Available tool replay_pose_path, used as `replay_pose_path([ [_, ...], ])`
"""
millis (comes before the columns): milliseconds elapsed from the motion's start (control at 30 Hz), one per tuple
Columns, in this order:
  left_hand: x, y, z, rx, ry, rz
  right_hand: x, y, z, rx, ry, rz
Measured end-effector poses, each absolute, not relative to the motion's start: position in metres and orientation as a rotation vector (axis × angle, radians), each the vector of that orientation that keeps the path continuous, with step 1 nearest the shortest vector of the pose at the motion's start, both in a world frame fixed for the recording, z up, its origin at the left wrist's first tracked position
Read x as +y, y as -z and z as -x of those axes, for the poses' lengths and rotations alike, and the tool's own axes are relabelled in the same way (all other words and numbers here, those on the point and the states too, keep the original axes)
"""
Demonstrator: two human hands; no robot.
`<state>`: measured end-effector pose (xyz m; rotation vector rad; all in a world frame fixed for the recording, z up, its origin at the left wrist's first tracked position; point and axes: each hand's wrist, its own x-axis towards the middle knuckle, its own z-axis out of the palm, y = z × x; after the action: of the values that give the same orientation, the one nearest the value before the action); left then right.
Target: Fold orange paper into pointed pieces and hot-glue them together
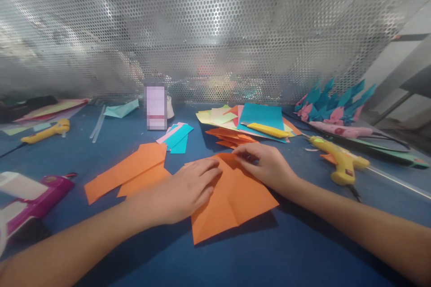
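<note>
A creased sheet of orange paper (235, 197) lies before me on the blue table, its near edge slightly raised. My left hand (193, 186) rests on its left part, fingers stretched out over the paper. At the far edge, my right hand (266, 163) has thumb and fingers closed on the paper, which is curled up there. Left of my left hand lie more orange paper pieces (134, 168), partly under my wrist. Just beyond my right hand is a small pile of folded orange paper (229, 136).
Coloured sheets (262, 114) with a yellow cutter knife (267, 130) lie behind. A yellow glue gun (341, 157) and blue-pink folded paper models (333, 103) are at right. At left are a magenta tool (40, 197) and another yellow glue gun (47, 131). Perforated metal (215, 22) borders the back.
</note>
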<state>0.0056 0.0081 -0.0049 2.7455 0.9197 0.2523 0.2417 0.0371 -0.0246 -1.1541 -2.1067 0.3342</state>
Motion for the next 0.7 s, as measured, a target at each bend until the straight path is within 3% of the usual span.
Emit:
replay_pose_path([
  [700,0.0062,0.005,-0.0078,1.007,-0.216,-2.597,0.0427,0.0295,-0.245,-2.141,-0.268,1.012],
])
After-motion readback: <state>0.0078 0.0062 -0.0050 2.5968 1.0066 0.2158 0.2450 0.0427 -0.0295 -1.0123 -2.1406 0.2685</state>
